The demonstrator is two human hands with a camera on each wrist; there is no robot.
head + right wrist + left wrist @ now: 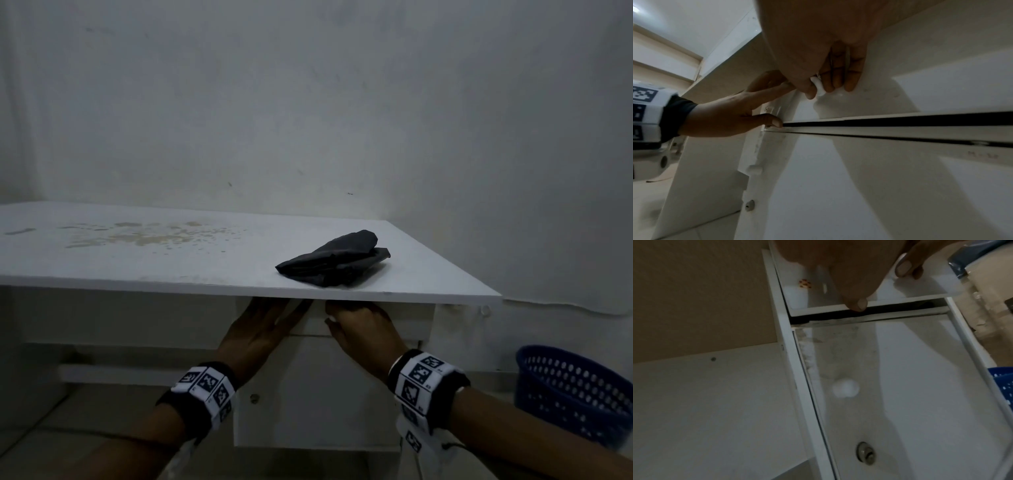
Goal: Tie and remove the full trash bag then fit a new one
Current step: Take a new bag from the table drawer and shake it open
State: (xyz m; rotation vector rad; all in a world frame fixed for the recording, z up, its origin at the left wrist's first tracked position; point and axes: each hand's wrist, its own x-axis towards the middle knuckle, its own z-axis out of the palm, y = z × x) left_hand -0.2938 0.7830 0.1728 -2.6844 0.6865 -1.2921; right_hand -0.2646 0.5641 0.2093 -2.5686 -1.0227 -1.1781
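No readable text, brand or number anywhere. Wrist bands (205, 387) carry black-and-white square code markers, with tiny characters beside them too small to make out. Faint scribble on lower drawer front (982, 156), illegible. Small red-dotted sticker (805, 283) inside drawer, no legible lettering.

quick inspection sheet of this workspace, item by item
surface: white desk top, stained at the back left.
job's things: folded black bag on the desk near its front right; blue perforated basket on the floor to the right.
clutter: nothing seen.
grippers: left hand flat on the drawer front, fingers straight; right hand pinches the drawer knob.
cables: nothing seen.
surroundings: marked white wall.
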